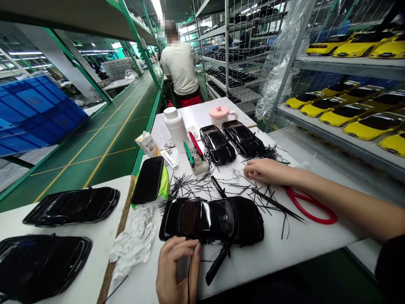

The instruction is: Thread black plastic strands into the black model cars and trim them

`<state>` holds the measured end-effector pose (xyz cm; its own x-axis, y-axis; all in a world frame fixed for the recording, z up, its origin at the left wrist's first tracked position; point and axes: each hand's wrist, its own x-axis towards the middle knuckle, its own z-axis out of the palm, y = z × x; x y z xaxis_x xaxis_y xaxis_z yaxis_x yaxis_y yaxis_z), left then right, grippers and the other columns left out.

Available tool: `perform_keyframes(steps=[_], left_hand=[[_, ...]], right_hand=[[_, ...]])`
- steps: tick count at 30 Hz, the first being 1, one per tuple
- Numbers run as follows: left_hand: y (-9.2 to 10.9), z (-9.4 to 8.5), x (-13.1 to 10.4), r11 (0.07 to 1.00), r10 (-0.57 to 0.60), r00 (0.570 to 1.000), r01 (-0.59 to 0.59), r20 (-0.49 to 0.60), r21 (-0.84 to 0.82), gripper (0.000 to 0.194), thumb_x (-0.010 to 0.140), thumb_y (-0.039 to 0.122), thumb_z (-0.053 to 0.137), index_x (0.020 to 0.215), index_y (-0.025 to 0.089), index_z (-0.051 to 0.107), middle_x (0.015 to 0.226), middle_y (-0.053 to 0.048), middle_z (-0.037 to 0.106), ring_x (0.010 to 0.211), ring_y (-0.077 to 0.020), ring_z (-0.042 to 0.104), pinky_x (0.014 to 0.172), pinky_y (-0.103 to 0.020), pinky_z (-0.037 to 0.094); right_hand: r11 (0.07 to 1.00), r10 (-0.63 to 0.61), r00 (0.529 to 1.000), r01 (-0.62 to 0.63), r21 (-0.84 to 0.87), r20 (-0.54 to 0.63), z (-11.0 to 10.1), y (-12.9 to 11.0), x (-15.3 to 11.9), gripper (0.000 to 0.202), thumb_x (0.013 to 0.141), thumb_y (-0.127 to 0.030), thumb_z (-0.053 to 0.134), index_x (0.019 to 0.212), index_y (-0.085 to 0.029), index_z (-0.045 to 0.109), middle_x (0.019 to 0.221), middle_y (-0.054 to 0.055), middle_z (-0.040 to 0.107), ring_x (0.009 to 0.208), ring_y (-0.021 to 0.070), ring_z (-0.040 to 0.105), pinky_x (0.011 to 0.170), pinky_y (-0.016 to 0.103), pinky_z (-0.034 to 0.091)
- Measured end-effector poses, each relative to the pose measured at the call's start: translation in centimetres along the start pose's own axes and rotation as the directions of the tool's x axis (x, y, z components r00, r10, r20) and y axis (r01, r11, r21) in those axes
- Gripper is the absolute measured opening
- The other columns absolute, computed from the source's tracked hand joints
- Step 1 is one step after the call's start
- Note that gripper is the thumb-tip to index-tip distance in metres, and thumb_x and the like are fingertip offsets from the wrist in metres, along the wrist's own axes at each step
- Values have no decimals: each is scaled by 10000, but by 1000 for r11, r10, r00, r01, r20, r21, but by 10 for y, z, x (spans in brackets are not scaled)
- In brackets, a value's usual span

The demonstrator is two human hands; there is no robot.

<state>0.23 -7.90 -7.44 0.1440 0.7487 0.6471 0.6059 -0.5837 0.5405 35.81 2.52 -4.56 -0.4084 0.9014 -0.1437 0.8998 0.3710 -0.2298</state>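
Note:
A glossy black model car (pixel 215 219) with its doors swung out lies across the white table in front of me. My left hand (pixel 179 268) is at its near side, fingers curled round a thin black strip that runs down through the hand. My right hand (pixel 264 171) rests farther back on the right, fingers bent together beside a few small clear pieces (pixel 236 173); what its fingertips hold, if anything, is hidden. Thin black strips (pixel 186 185) are scattered around the car. Black tweezers (pixel 278 205) and red-handled scissors (pixel 311 207) lie under and near my right forearm.
Two black cars (pixel 218 144) stand behind, near a white bottle (pixel 175 126) and a pink-lidded mug (pixel 219 113). At left are a phone (pixel 147 179), crumpled tissue (pixel 134 240) and more black cars (pixel 72 205). A person (pixel 180 67) sits ahead; yellow cars fill a rack (pixel 348 67) at right.

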Motion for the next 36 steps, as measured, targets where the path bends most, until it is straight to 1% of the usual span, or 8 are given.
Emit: perform_keyframes(steps=[7, 13, 17, 22, 26, 29, 31, 36], left_hand=[[-1, -2, -1, 1000, -7, 1000, 6, 9, 8, 199, 845, 84, 692, 886, 244, 581, 826, 2, 738, 920, -191, 663, 914, -322, 561], [4, 0, -5, 984, -167, 985, 164, -35, -76, 206, 875, 105, 672, 952, 255, 555, 825, 7, 738, 949, -183, 681, 859, -294, 591], [6, 2, -8, 984, -164, 986, 162, -23, -73, 194, 882, 106, 669, 956, 256, 571, 846, 10, 734, 968, -167, 663, 921, -284, 574], [4, 2, -10, 977, -204, 979, 202, -21, -72, 179, 890, 112, 666, 946, 259, 581, 861, 9, 728, 1006, -176, 653, 960, -308, 562], [0, 1, -12, 977, -203, 979, 201, -14, -76, 167, 885, 122, 677, 935, 258, 595, 872, 8, 729, 990, -172, 657, 966, -300, 559], [2, -1, -10, 968, -232, 973, 228, -20, -105, 155, 892, 126, 672, 936, 255, 600, 870, 6, 736, 993, -168, 667, 978, -297, 556], [7, -1, -7, 952, -271, 962, 264, -21, -157, 151, 898, 129, 673, 957, 251, 606, 868, 5, 741, 997, -164, 683, 987, -297, 555], [37, 6, 6, 838, -380, 923, 369, 55, -402, 137, 921, 158, 682, 1013, 238, 619, 881, 20, 755, 955, -127, 723, 1018, -269, 537]], right_hand=[[997, -52, 997, 55, 53, -53, 12, 5, 1, 203, 997, -354, 617, 1048, -164, 670, 1027, 38, 693, 856, 160, 670, 776, 358, 581], [984, -89, 989, 105, 141, -116, 18, 10, 3, 224, 1018, -372, 569, 956, -168, 641, 911, 9, 648, 750, 136, 613, 717, 325, 540], [964, -38, 991, 69, 257, -125, 17, 14, 2, 239, 1031, -378, 545, 950, -171, 632, 834, -11, 634, 722, 133, 612, 705, 319, 537], [924, 83, 993, -48, 378, -79, 14, 17, -2, 260, 1012, -417, 575, 996, -168, 650, 897, 8, 668, 759, 143, 638, 730, 337, 553], [872, 159, 986, -115, 476, -53, 10, 16, -4, 281, 993, -450, 584, 951, -177, 637, 902, 13, 652, 797, 159, 621, 756, 351, 527], [802, 148, 989, -111, 587, -14, 2, 6, -9, 341, 970, -529, 561, 890, -199, 592, 792, -1, 590, 723, 162, 556, 690, 323, 471], [728, 92, 995, -90, 680, 34, -6, -8, -15, 392, 953, -598, 535, 878, -214, 555, 732, -11, 552, 671, 158, 523, 641, 305, 442], [525, -85, 988, -68, 848, 132, -20, -57, -31, 414, 957, -625, 515, 872, -220, 491, 726, -16, 556, 624, 125, 519, 590, 268, 420]])
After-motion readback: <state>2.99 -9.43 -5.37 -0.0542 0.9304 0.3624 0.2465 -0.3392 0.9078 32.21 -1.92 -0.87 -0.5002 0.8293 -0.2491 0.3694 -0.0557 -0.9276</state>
